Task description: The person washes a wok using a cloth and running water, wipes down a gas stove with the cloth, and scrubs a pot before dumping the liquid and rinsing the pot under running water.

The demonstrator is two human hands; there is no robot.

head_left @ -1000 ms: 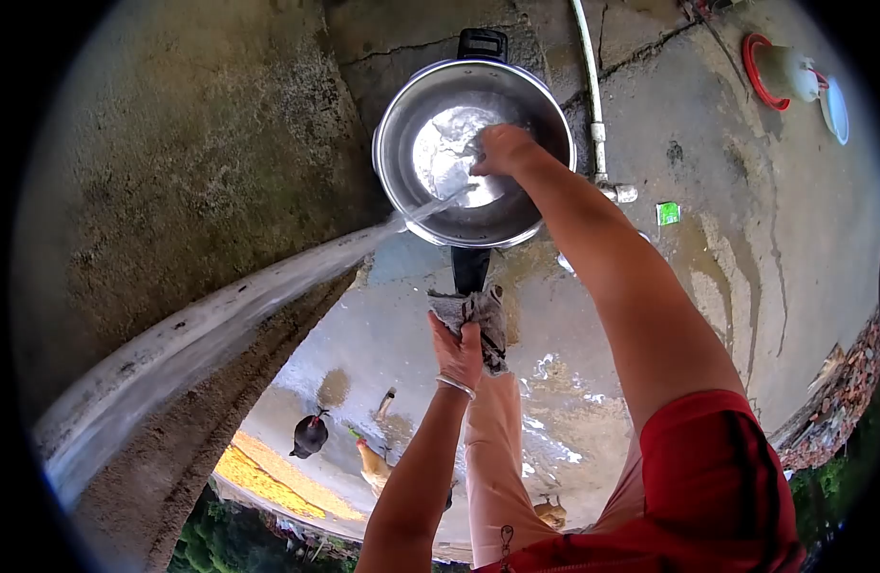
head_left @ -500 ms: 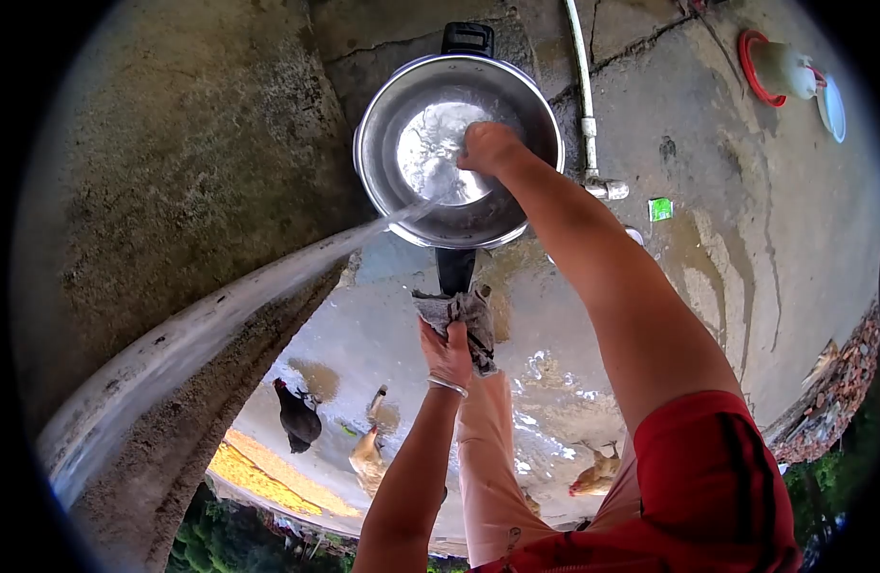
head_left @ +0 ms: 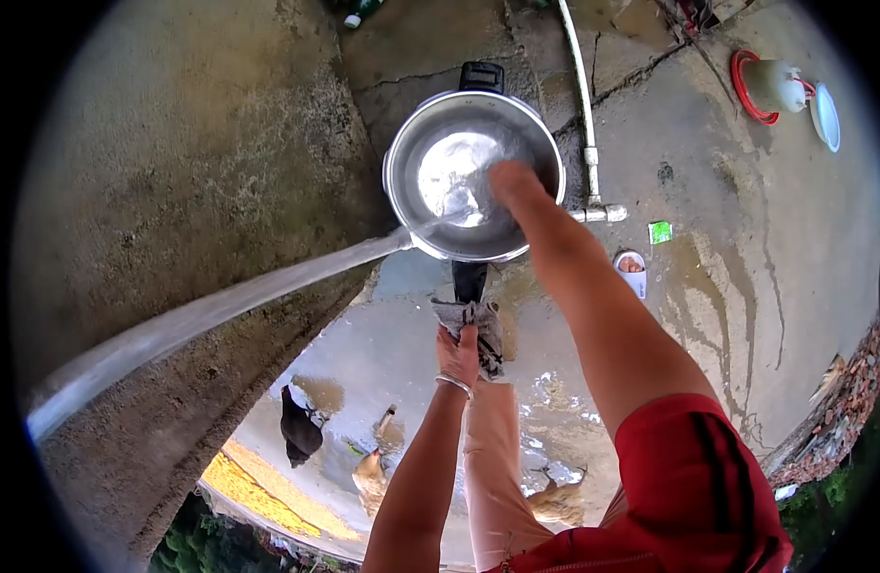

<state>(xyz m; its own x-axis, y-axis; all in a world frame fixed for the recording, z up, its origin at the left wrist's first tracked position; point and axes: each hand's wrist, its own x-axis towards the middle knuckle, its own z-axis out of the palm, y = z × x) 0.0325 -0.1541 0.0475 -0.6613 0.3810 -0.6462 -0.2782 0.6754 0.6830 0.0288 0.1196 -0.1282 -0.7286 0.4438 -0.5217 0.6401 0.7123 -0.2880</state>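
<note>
A shiny metal pot (head_left: 405, 212) with black handles sits tilted so that its inside faces me. My left hand (head_left: 457, 351) is closed on a grey patterned cloth (head_left: 487, 334) at the end of the long black handle (head_left: 468, 280); the cloth hides how the fingers meet the handle. Inside the pot, at the right of its bottom, my right hand (head_left: 513, 181) is curled and blurred, and its fingertips are hidden. A stream of water (head_left: 268, 285) arcs in from the lower left and lands in the pot.
A concrete ledge (head_left: 201, 191) fills the left side. A white pipe (head_left: 590, 162) runs right of the pot. My foot in a light slipper (head_left: 631, 277), a green packet (head_left: 660, 232) and a red-rimmed feeder (head_left: 774, 88) lie right. Chickens, including a black one (head_left: 299, 427), stand below.
The pot and both hands appear a little lower and further right in view. My right hand has shifted along the pot's inside. A slippered foot now shows beside my right arm.
</note>
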